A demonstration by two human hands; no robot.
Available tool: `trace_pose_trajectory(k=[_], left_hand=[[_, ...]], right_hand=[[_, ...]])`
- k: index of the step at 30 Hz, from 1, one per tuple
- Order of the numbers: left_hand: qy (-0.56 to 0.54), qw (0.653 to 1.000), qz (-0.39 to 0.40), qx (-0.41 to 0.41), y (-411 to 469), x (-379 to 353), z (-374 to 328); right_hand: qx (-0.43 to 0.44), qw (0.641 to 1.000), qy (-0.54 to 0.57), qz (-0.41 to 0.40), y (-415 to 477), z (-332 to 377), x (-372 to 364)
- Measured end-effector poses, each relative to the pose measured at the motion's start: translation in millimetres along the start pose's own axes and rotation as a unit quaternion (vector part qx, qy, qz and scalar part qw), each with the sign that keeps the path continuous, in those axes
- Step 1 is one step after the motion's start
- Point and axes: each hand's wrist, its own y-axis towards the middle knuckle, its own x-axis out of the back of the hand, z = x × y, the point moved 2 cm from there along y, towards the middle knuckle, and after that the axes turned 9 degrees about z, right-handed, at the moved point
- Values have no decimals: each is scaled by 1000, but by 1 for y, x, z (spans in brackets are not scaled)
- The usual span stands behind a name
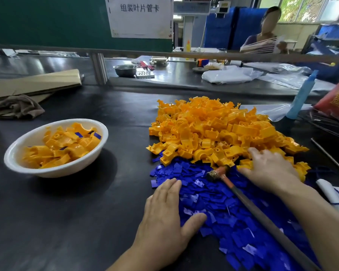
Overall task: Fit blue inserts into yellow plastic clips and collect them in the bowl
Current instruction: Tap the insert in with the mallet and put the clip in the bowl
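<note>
A big heap of yellow clips (219, 130) lies right of centre on the black table. In front of it spreads a pile of flat blue inserts (229, 210). A white bowl (22, 147) at the left holds several yellow clips with blue inserts fitted. My left hand (164, 218) lies flat, palm down, on the left edge of the blue pile, fingers straight. My right hand (270, 171) rests on the near right edge of the yellow heap, fingers spread among the clips; whether it holds one is hidden.
A long file with an orange handle (243, 196) lies diagonally across the blue inserts between my hands. Cardboard and a brown rag (18, 106) sit at the far left. Plastic bags, a blue bottle (301, 96) and a red packet crowd the right. A person sits beyond the rail.
</note>
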Motion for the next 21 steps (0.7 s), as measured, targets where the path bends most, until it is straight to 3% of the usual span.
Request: trace_pose_trajectory(k=[2, 6, 17, 19, 21], left_hand=[[-4, 1000, 2, 4, 1, -1, 1], [-11, 1000, 2, 10, 1, -2, 3], [-24, 999, -40, -12, -5, 8, -4], [-54, 996, -59, -40, -10, 13, -11], [-159, 983, -72, -50, -13, 17, -18]], right_hand=[[32, 999, 3, 22, 5, 5, -10], [70, 997, 24, -35, -3, 5, -16], [157, 932, 294, -139, -72, 11, 14], [199, 922, 304, -137, -96, 24, 8], [236, 917, 290, -140, -114, 35, 0]])
